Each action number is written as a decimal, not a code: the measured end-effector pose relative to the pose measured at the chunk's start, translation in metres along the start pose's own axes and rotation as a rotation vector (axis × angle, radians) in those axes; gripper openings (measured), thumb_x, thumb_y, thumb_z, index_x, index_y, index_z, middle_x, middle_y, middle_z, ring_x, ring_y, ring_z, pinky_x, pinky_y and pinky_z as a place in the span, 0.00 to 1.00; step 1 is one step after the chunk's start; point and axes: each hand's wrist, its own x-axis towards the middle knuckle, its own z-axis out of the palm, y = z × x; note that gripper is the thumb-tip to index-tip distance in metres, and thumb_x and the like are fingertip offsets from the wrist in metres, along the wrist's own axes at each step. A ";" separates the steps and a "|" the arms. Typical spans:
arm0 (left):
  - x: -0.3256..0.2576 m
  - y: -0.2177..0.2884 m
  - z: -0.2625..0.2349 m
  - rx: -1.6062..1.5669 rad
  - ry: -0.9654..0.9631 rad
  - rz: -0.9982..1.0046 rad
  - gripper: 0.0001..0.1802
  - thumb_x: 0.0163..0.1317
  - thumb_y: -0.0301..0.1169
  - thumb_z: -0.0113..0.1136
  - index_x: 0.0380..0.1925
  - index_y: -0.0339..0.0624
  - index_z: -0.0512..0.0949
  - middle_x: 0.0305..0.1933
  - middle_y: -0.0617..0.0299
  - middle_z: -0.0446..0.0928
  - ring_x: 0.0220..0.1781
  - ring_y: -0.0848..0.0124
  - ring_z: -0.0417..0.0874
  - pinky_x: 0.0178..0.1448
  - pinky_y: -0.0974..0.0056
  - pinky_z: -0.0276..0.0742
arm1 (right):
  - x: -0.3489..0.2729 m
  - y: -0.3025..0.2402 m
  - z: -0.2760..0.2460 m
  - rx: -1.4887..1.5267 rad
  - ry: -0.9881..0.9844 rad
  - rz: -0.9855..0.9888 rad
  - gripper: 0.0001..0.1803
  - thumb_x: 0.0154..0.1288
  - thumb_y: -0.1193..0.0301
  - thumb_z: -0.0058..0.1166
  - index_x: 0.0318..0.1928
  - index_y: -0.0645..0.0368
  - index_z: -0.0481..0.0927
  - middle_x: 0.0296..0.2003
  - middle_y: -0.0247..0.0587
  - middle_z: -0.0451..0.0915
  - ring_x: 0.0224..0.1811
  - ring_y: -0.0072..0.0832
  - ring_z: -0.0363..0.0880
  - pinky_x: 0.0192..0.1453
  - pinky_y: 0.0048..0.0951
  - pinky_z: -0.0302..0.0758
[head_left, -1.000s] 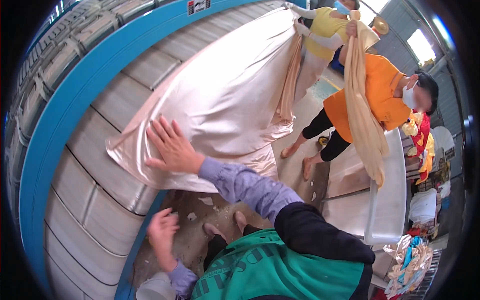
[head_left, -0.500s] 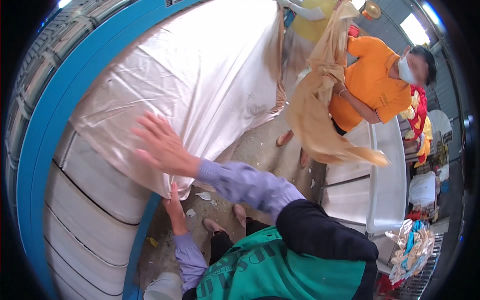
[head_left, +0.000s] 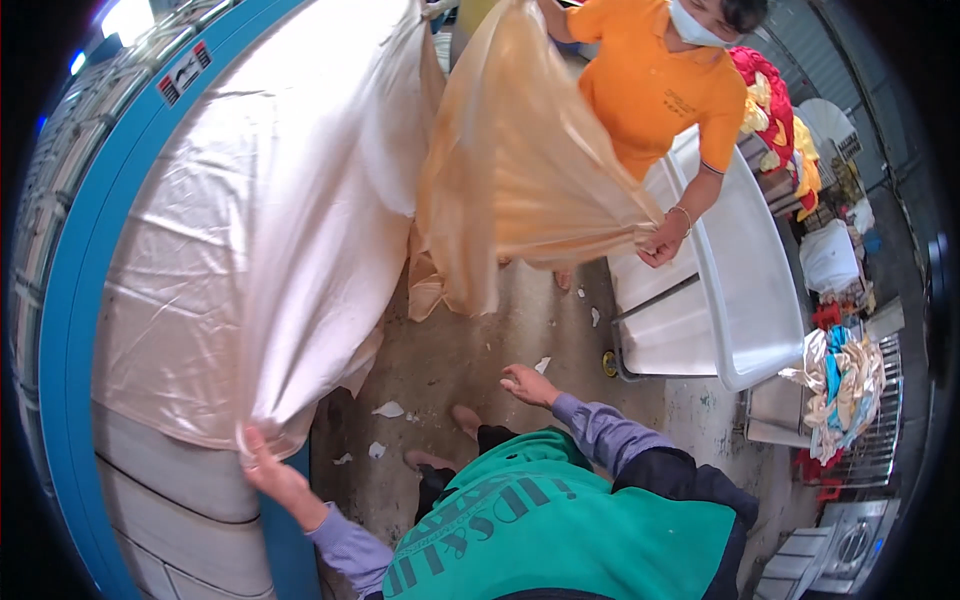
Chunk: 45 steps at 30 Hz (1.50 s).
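Observation:
A pale champagne satin cloth (head_left: 190,330) lies over a grey padded belt bed (head_left: 170,480). My left hand (head_left: 275,475) is closed on the cloth's near corner at the bed's blue edge, and folds bunch up from it. My right hand (head_left: 532,385) hangs over the floor to the right, away from the cloth. Its fingers are loosely curled and nothing shows in them. Across from me a person in an orange shirt (head_left: 670,95) and mask holds up a golden-tan cloth (head_left: 540,170), one hand (head_left: 665,238) gripping its right end.
A blue machine frame (head_left: 75,300) curves along the left. White scraps (head_left: 388,409) lie on the concrete floor (head_left: 480,350). A white wheeled bin (head_left: 745,300) stands at the right, with a heap of coloured cloths (head_left: 840,385) on a metal rack beyond. Another person, mostly hidden, stands at the far end.
My right hand has swung from above the satin to the right and its fingers have curled. My left hand, still gripping the corner, has moved left and nearer. The orange-shirted person has spread the tan cloth.

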 end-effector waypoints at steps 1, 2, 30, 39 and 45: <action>0.007 0.006 -0.002 0.028 0.015 -0.023 0.20 0.63 0.38 0.60 0.44 0.29 0.78 0.43 0.56 0.79 0.41 0.70 0.78 0.46 0.66 0.74 | 0.002 0.017 -0.003 0.067 0.061 0.064 0.25 0.61 0.55 0.51 0.50 0.62 0.74 0.45 0.51 0.76 0.48 0.43 0.75 0.54 0.38 0.72; 0.011 0.011 -0.005 0.032 0.004 0.093 0.20 0.63 0.39 0.60 0.43 0.29 0.78 0.42 0.56 0.79 0.41 0.70 0.78 0.46 0.65 0.75 | 0.006 0.034 -0.007 0.160 0.083 0.123 0.25 0.61 0.55 0.52 0.49 0.63 0.74 0.44 0.49 0.77 0.47 0.40 0.76 0.53 0.37 0.72; -0.101 0.013 0.076 0.617 -0.622 -0.010 0.14 0.60 0.30 0.59 0.44 0.35 0.78 0.36 0.54 0.81 0.38 0.70 0.81 0.42 0.66 0.76 | 0.113 0.103 -0.225 0.466 1.298 -0.119 0.34 0.61 0.69 0.56 0.64 0.64 0.57 0.59 0.48 0.64 0.58 0.35 0.67 0.59 0.35 0.70; -0.105 0.025 0.102 0.634 -0.746 -0.031 0.14 0.60 0.32 0.59 0.44 0.37 0.78 0.33 0.55 0.82 0.35 0.70 0.82 0.41 0.68 0.75 | 0.103 0.004 -0.173 0.623 0.547 -0.430 0.15 0.61 0.70 0.50 0.48 0.60 0.76 0.41 0.42 0.80 0.44 0.33 0.78 0.49 0.37 0.75; -0.118 0.050 0.149 0.235 -0.786 -0.032 0.24 0.58 0.33 0.62 0.54 0.37 0.71 0.46 0.54 0.79 0.46 0.73 0.80 0.48 0.67 0.75 | 0.029 -0.154 -0.105 0.550 0.067 -0.402 0.19 0.55 0.74 0.55 0.50 0.62 0.77 0.46 0.48 0.79 0.51 0.35 0.77 0.55 0.34 0.73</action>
